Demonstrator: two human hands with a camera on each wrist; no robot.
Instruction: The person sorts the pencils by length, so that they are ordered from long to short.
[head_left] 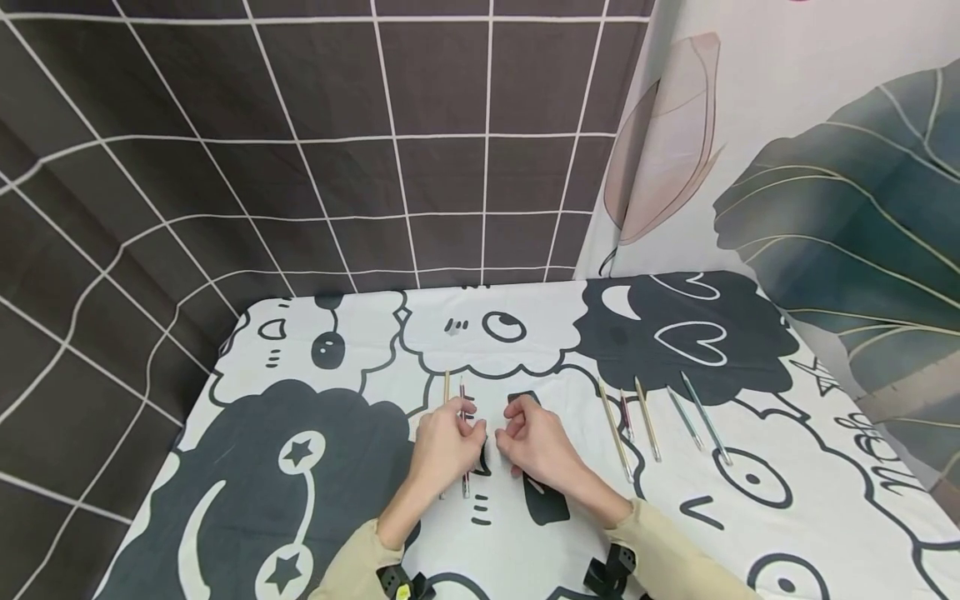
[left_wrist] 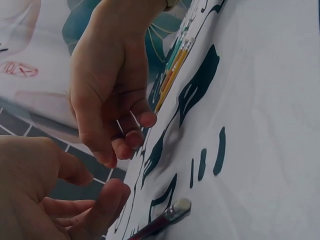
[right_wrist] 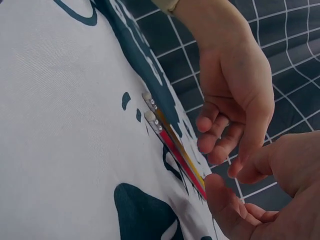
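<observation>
My left hand [head_left: 448, 442] hovers over two pencils on the patterned cloth, its fingers loosely bent. One is a yellow pencil [head_left: 447, 387], the other a red pencil [head_left: 466, 485]; the hand hides their middles in the head view. In the right wrist view, the red pencil [right_wrist: 172, 147] and yellow pencil [right_wrist: 186, 156] lie close together below the left hand [right_wrist: 237, 85], apart from its fingers. Facing it, my right hand [head_left: 542, 446] is bent the same way above a dark patch of the print. Nothing shows between the right hand's [left_wrist: 112, 85] fingers in the left wrist view.
Right of my hands lie several spread pencils: a yellow pencil [head_left: 615, 429], a short red pencil [head_left: 626, 415], another yellow pencil [head_left: 647, 419] and two blue-green ones. The black-and-white cloth [head_left: 367, 492] covers the table. A dark grid curtain [head_left: 442, 175] hangs behind.
</observation>
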